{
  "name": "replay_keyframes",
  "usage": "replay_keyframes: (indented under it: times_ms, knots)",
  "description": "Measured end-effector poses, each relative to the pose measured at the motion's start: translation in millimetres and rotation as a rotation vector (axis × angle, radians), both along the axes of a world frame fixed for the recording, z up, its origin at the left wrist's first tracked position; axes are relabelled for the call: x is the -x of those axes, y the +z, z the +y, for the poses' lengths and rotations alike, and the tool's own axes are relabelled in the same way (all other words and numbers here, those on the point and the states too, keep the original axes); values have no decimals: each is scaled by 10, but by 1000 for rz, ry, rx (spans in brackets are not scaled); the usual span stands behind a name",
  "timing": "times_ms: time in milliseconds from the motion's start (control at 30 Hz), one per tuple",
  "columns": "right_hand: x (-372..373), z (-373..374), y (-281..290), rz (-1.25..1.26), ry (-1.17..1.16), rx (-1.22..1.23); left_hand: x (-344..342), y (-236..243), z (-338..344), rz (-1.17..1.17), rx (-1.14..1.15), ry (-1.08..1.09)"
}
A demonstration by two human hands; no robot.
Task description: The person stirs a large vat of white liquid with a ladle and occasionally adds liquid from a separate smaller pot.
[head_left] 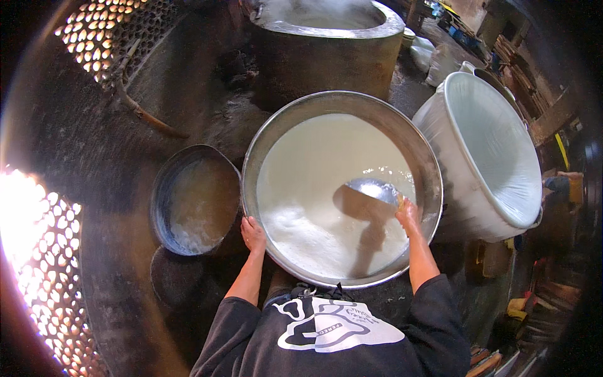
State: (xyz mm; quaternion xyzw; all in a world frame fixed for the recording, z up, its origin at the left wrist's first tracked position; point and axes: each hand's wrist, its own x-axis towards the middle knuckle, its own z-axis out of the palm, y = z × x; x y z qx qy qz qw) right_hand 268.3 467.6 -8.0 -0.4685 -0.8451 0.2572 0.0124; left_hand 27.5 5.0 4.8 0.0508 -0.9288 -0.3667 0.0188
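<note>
A large round steel basin (295, 163) of milky white liquid, with pale foam at its lower left, sits in front of me. My left hand (253, 235) grips the basin's left rim. My right hand (407, 213) is closed on the handle of a shiny metal scoop (370, 188), held over the right part of the liquid and casting a shadow on it. Just left of the basin is a smaller dark round pan (168, 223) with murky liquid and some whitish residue in it.
A steaming round stone-like vat (326, 66) stands beyond the basin. A large tub lined with clear plastic (477, 157) is at the right. Further back are white sacks (440, 66) and stacked wood (512, 66). Perforated openings (56, 270) let bright light in at the left.
</note>
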Motion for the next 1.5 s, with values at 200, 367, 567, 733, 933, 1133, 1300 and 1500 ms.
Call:
replay_keyframes:
  times_ms: [200, 367, 567, 733, 933, 1133, 1300, 1500]
  knots:
    - [58, -635, -466, 47, 127, -39, -9, -3, 14, 50, -50, 17]
    - [113, -1380, -582, 149, 220, -116, -13, -56, 14, 55, -109, 8]
    - [322, -2228, -316, 97, 107, 189, -7, -103, -19, 38, -223, -10]
    - [474, -2722, 168, 37, 27, 353, -9, -164, -10, 48, -293, -19]
    - [807, -2700, 1328, 29, 27, 561, -56, -100, -1, 83, -316, -29]
    - [1789, -2149, 1548, 104, 350, -25, -56, 50, -22, 83, -328, -87]
    - [2422, -1987, 1136, -27, 393, -138, -41, -16, 13, 20, -241, -23]
    - [1977, -1885, 631, -175, 440, -108, -60, -71, 23, 93, -200, -17]
